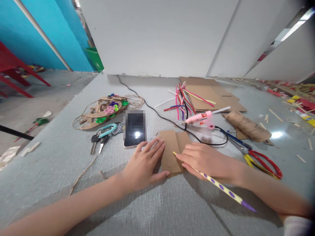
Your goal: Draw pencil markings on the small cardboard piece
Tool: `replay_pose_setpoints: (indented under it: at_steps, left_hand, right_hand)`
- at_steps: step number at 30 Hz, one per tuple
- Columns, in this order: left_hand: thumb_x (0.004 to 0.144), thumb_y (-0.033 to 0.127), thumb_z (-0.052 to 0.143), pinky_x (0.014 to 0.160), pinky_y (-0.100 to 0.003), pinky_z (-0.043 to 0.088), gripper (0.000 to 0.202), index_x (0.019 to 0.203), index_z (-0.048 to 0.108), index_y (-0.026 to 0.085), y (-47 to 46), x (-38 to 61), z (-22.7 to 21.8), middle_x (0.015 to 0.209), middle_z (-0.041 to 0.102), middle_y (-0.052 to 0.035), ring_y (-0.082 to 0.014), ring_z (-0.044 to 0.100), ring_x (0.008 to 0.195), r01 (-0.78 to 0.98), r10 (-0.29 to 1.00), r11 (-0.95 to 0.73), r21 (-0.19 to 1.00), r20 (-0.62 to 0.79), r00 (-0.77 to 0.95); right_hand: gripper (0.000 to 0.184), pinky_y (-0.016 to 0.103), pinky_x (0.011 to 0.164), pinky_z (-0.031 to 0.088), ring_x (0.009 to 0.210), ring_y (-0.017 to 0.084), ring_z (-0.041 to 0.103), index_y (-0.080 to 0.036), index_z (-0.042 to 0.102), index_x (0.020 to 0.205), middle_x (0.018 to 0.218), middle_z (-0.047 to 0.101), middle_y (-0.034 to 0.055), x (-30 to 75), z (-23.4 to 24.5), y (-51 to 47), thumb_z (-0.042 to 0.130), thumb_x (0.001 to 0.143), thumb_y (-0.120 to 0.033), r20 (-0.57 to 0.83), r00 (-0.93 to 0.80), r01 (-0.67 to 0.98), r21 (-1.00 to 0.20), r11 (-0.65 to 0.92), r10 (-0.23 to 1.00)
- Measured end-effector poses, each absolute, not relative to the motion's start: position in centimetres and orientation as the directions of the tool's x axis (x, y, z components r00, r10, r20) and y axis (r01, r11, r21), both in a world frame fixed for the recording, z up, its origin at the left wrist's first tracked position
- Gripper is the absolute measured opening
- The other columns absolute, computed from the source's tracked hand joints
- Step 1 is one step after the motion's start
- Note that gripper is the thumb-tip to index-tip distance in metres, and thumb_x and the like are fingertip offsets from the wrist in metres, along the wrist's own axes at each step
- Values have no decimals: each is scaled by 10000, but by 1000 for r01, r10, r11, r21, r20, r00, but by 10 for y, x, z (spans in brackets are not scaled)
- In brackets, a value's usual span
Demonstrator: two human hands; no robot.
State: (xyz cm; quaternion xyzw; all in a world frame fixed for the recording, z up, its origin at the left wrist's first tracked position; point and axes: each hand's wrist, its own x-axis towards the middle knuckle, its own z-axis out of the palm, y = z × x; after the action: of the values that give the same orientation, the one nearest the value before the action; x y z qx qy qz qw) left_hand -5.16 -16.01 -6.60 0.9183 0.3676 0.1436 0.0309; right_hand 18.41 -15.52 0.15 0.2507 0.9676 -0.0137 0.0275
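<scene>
Two overlapping pieces of brown cardboard (169, 149) lie on the grey table in front of me. My left hand (145, 162) rests along the left side of the top piece, fingers stretched out, thumb at its near edge. A pale yellow pencil (221, 186) with purple dots is held in my right hand (206, 159), its gold-coloured end over the cardboard and its purple end pointing down to the right. The side of that hand partly covers the right-hand piece. Just beyond the cardboard lies a pink glue gun (200, 119) with a clear stick in its back.
A phone (135, 139), keys (100, 139) and a twine bundle with colourful flower shapes (109, 110) lie left. Pipe cleaners (181, 101) and cardboard sheets (211, 93) are farther back. Right are a twine roll (247, 126) and red-and-yellow scissors (267, 162). A black cord (157, 113) crosses the table.
</scene>
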Motion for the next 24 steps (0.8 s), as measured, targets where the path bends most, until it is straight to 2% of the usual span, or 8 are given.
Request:
replay_pose_setpoints:
  at_steps: [6,13,18,24]
  left_hand:
    - [835,631,460,1005,-470,347,771,1343,427,52,-153,-55,-69,1394,442,-180,-317,378,1310,626,655,-755,196,271,705]
    - [846,638,430,1016,-509,330,782,1343,424,34,-153,-54,-68,1394,438,-185,-334,376,1310,633,647,-760,149,263,715]
    - [858,632,404,1036,-502,312,768,1348,423,41,-153,-55,-67,1411,416,-183,-329,349,1329,623,633,-772,126,240,736]
    - [858,662,370,1044,-508,302,778,1356,425,68,-154,-54,-66,1412,423,-160,-324,345,1331,619,627,-777,113,229,745]
  right_hand:
    - [272,312,645,395,750,199,533,-100,623,997,786,630,79,180,-3,-155,367,943,-176,-1,-868,496,22,868,496]
    - [218,313,628,393,729,190,524,-151,625,957,786,630,62,184,-2,-157,410,923,-163,-31,-876,481,18,876,482]
    - [277,316,671,419,774,199,538,-129,615,999,846,647,87,180,-11,-149,350,948,-187,42,-865,502,34,864,501]
    - [245,307,629,409,711,186,528,-136,622,940,766,629,57,182,-1,-157,381,935,-179,1,-890,456,56,888,457]
